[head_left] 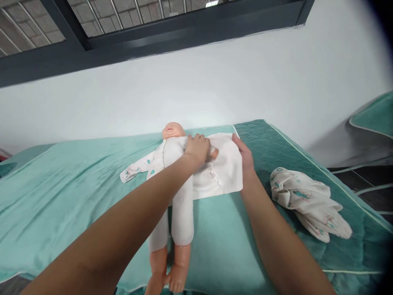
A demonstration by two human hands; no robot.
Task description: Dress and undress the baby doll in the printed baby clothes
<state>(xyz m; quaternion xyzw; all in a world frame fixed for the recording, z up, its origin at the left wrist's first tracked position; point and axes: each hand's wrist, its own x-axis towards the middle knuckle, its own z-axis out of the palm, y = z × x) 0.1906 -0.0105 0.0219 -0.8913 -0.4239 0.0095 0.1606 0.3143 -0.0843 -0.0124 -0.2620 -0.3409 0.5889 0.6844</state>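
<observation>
The doll (172,131) lies face up on the teal mat (76,184), one arm sleeved in the romper (224,172) whose other half lies open and unfastened, with the left hand (196,149) curled on its chest, grip unclear, and the right hand (244,157) flat on the flap's edge.
</observation>
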